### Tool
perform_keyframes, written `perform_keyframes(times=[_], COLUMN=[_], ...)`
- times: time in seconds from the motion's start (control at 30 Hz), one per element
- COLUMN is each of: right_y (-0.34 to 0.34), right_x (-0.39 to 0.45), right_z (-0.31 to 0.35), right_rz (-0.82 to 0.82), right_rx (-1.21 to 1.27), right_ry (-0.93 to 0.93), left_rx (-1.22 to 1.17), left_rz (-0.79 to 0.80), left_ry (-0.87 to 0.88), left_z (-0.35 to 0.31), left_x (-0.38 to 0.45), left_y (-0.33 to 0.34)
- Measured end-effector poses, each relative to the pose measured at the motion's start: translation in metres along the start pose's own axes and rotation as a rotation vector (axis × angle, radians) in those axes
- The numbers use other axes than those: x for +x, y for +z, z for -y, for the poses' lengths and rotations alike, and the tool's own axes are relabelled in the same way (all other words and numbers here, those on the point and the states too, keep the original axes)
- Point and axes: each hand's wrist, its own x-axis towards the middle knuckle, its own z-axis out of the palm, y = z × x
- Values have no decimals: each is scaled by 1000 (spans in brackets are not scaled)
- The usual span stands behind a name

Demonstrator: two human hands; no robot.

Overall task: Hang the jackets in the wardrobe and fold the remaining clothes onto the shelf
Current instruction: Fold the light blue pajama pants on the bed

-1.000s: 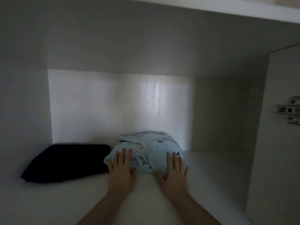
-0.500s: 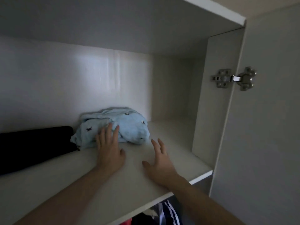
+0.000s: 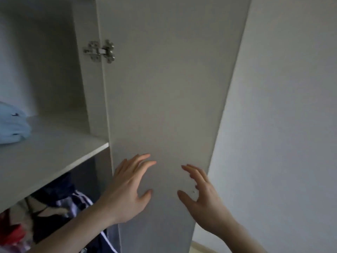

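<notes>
A folded light blue garment [image 3: 12,125] lies on the white wardrobe shelf [image 3: 54,152] at the far left edge of the head view. Both my hands are off the shelf and held in front of the open wardrobe door [image 3: 164,88]. My left hand [image 3: 127,190] has its fingers spread and straight, holding nothing. My right hand [image 3: 202,196] is also spread with relaxed fingers near the door's right edge, holding nothing. Below the shelf hang dark and striped jackets [image 3: 60,203].
A metal hinge [image 3: 99,51] joins the door to the wardrobe's side panel. A plain white wall [image 3: 282,125] stands to the right of the door. Something red [image 3: 12,232] shows at the bottom left under the shelf.
Both hands left the light blue garment and the shelf and moved right in front of the door. My view swung right; the black folded garment is out of sight.
</notes>
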Motion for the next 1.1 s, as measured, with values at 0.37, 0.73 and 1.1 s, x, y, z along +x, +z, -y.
perform_keyframes(times=[0.37,0.73,1.1], right_y=[-221,-361,-468], right_x=[-286,-511,-652], right_z=[-142,-222,-289], right_rz=[-250,-531,-759], right_rx=[-131,-166,-206], right_ry=[506,862,1198], left_rx=[-340,-399,-520], left_rz=[309,647,875], left_ry=[240,488,750], left_z=[-306,-549,-772], left_x=[-10,-18,6], left_y=[203,332,459])
